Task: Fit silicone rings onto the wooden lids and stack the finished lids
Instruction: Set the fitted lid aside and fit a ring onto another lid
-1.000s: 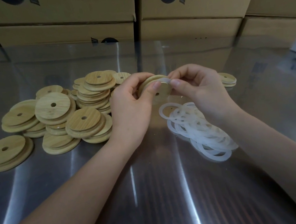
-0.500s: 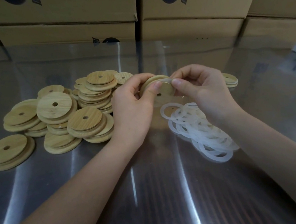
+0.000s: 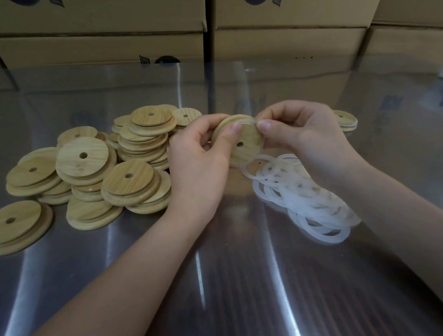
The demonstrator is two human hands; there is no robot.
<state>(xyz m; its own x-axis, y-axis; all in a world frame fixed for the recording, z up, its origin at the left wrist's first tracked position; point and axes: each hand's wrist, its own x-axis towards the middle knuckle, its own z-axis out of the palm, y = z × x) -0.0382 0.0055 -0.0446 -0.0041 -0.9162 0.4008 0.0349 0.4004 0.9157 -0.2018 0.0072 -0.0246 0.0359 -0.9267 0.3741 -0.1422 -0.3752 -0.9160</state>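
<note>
Held lid: We see one round wooden lid [image 3: 242, 144] with a small hole in it, raised above the metal table [image 3: 231, 293] and tilted toward us, between both hands.
Left hand: Our left hand [image 3: 200, 162] grips the lid's left side, with the thumb laid across its face and the fingers curled round behind.
Right hand: Our right hand [image 3: 304, 131] pinches the lid's upper right edge, with the thumb tip pressed near the rim and the fingers curled behind.
Ring: A clear silicone ring [image 3: 248, 121] shows along the lid's top rim by the two thumbs; we cannot tell how far round it is seated.
Loose rings: A heap of white rings [image 3: 302, 193] lies on the table just below the held lid, partly hidden by the right wrist.
Other lids: A loose pile of lids [image 3: 118, 164] sits at the left, close to the left hand. A short stack of lids [image 3: 346, 120] stands apart, behind the right hand.
Background: Cardboard boxes [image 3: 282, 41] line the table's far edge.
</note>
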